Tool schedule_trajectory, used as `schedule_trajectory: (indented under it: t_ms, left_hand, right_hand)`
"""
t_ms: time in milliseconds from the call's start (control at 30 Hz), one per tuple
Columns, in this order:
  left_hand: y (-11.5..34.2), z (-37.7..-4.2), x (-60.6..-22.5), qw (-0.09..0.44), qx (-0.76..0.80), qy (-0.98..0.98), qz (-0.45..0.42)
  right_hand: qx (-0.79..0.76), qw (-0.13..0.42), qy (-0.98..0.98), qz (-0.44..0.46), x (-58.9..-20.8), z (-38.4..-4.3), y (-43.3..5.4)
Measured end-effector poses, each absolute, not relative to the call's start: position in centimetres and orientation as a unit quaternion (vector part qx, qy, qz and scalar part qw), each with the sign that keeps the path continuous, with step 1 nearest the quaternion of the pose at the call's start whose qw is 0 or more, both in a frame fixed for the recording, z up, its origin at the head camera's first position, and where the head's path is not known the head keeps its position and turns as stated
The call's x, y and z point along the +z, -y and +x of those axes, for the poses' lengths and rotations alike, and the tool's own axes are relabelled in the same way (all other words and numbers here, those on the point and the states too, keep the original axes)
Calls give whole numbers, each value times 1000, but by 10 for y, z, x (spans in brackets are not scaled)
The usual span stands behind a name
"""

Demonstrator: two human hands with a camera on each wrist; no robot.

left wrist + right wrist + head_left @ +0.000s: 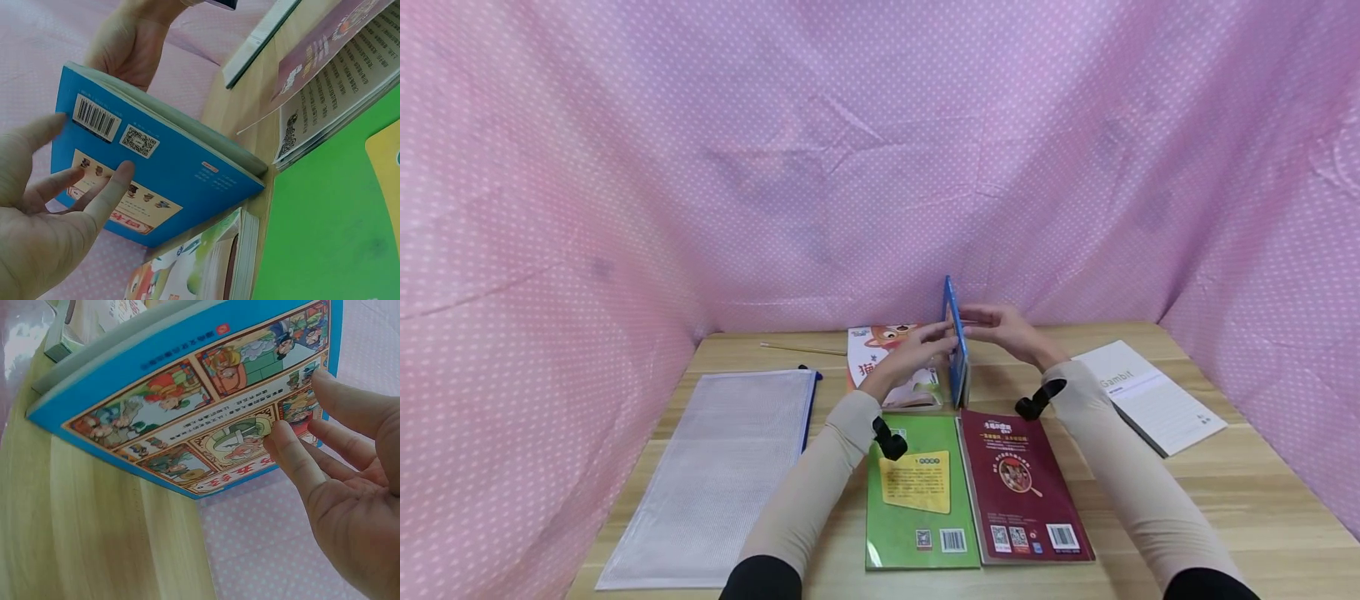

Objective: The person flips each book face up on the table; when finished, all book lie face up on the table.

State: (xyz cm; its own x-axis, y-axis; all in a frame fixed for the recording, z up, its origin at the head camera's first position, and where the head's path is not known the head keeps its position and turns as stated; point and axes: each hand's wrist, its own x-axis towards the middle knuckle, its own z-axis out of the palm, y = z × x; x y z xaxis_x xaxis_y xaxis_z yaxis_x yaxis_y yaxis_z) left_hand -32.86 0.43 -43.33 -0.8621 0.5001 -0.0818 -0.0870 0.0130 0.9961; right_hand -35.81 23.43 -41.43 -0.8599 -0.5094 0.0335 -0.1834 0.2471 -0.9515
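A blue book [957,367] stands upright on its edge near the back of the table, between my two hands. My left hand [913,358] is at its back cover, which carries a barcode, and the extended fingertips [123,172] lie right at the cover. From the other side my right hand [1011,333] reaches the illustrated front cover, fingers extended and tips against the pictures. Neither hand curls round the book. Behind my left hand lies a white picture book [863,354] with an orange cartoon animal, partly hidden by that hand.
Nearer the front lie a green book [917,533] and a maroon book [1022,508], side by side. A white mesh zip pouch [715,483] covers the left side. A pencil [801,348] lies at the back, a Gambit notebook [1157,400] at the right. Pink dotted cloth [880,167] hangs behind.
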Motion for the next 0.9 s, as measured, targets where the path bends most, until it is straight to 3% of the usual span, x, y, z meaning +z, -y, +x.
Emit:
schedule_trajectory:
  t_ms: [900]
  left_hand:
    - [31, -319, -426, 180, 673, -701, 152]
  right_hand:
    - [-515, 183, -795, -262, -440, -357, -206]
